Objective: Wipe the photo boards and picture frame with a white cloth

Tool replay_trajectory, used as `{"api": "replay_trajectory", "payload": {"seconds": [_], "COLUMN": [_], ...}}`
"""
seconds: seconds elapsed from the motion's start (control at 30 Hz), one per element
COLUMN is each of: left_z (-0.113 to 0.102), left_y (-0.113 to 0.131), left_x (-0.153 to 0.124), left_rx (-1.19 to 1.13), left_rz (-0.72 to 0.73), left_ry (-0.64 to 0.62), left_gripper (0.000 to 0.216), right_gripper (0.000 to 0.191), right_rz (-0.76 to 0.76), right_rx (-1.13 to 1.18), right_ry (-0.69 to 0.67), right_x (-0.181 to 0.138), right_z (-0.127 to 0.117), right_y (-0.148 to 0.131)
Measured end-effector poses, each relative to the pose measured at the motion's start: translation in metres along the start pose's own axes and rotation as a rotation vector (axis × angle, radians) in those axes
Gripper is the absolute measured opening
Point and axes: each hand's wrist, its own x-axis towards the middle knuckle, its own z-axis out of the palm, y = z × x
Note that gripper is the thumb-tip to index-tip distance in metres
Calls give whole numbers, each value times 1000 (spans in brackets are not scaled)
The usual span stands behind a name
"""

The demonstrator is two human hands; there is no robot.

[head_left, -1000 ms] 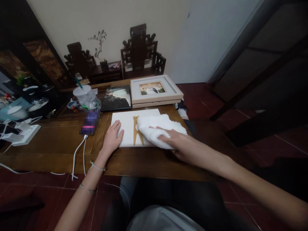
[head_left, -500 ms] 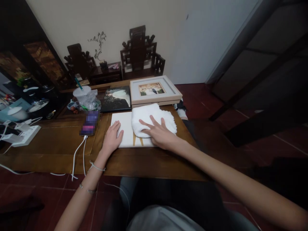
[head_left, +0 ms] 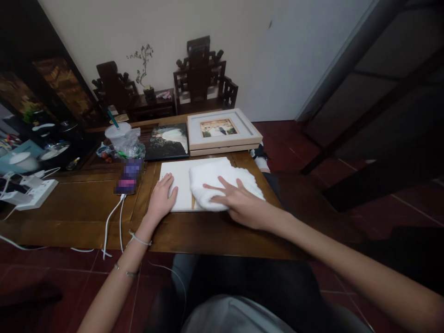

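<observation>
A flat white panel (head_left: 181, 185) lies on the wooden table in front of me, with a tan strip (head_left: 193, 201) showing near its front edge. My left hand (head_left: 162, 196) rests open and flat on the panel's left edge. On the panel's right part lies a folded white towel (head_left: 211, 178), overhanging its right side. My right hand (head_left: 243, 203) presses on the towel from above, fingers spread, not wrapped round it. The towel hides much of the panel's right half.
Behind the panel are a framed photo (head_left: 225, 132) and a dark photo panel (head_left: 169, 141). A phone (head_left: 129, 176) with white cables, a cup (head_left: 118, 134) with a straw and plastic wrap, and a power strip (head_left: 40, 194) stand left. The wooden table (head_left: 208, 236) ends close to my body.
My right hand and the towel have slid towards me and a little to the right, uncovering the panel's far edge and covering more of its front. My left hand stays put.
</observation>
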Motion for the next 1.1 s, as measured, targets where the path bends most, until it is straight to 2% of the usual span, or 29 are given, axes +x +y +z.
{"api": "replay_trajectory", "payload": {"seconds": [0.13, 0.23, 0.33, 0.5, 0.6, 0.7, 0.83, 0.93, 1.03, 1.1], "left_z": [0, 1, 1, 0, 0, 0, 0, 0, 1, 2], "left_y": [-1, -2, -2, -3, -3, -3, -1, 0, 0, -1], "left_x": [1, 1, 1, 0, 0, 0, 0, 0, -1, -1], "left_rx": [-6, -13, -25, -52, -52, -47, -42, -39, -28, -19], "left_rz": [-3, 0, 3, -5, -8, -5, 0, 4, 5, 4], "left_ry": [-7, -3, 15, 12, 9, 1, -3, 4, 10, 15], "left_gripper": [44, 44, 43, 44, 44, 44, 42, 40, 39, 39], "right_gripper": [72, 62, 57, 57, 53, 54, 58, 65, 68, 68], "right_rz": [38, -48, -117, -94, -62, 37, 106, 86, 159, 127], "right_rx": [22, 45, 42, 35, 76, 97, 59, 47, -22, -32], "right_ry": [12, 60, 72, 41, 67, 74, 102, 100, 141, 139], "right_x": [37, 62, 87, 114, 110, 97, 79, 64, 43, 23], "right_z": [-24, -39, -48, -56, -62, -66, -58, -37, -8, 9], "right_y": [24, 32, 27, 12, 23, 49, 68, 50, 16, -5]}}
